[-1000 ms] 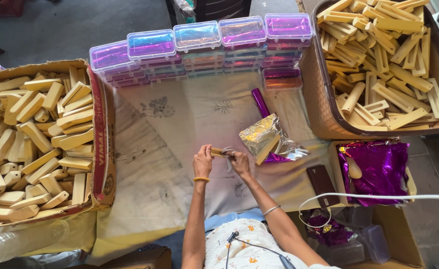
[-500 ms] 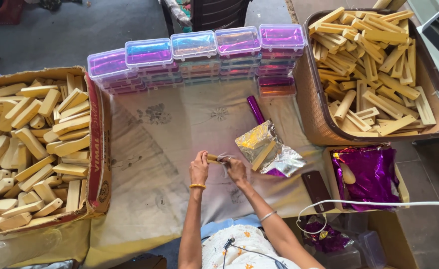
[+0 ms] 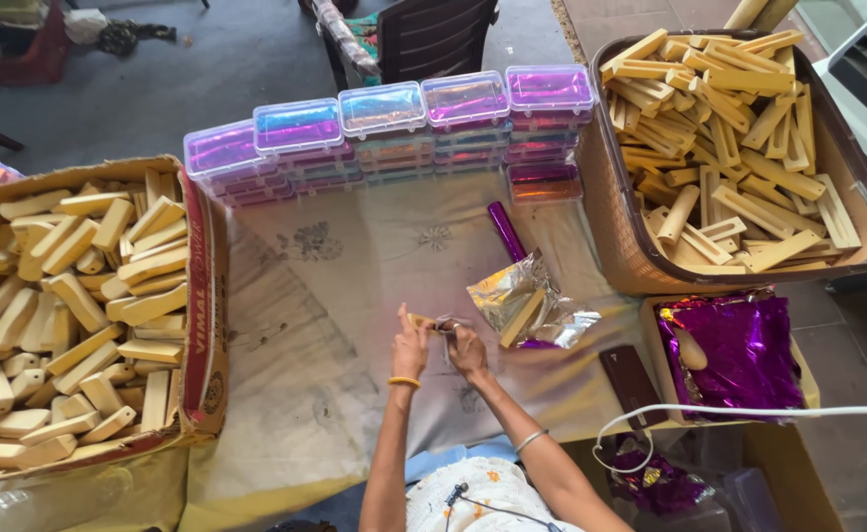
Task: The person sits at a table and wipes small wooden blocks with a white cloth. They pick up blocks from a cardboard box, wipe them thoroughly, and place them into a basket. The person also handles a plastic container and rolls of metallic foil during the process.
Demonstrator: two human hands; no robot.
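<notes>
From the head camera, the left hand (image 3: 412, 347) and right hand (image 3: 467, 347) are meeting over the cloth-covered tabletop (image 3: 354, 286), both pinching a small wooden piece (image 3: 423, 321) between closed fingers. Just to the right, silver foil (image 3: 512, 300) is lying crumpled, and a cardboard box (image 3: 202, 325) of wooden blocks is sitting to the left.

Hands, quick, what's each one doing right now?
Left hand: closed on one end of a small wooden piece.
Right hand: closed, pinching its other end.
</notes>
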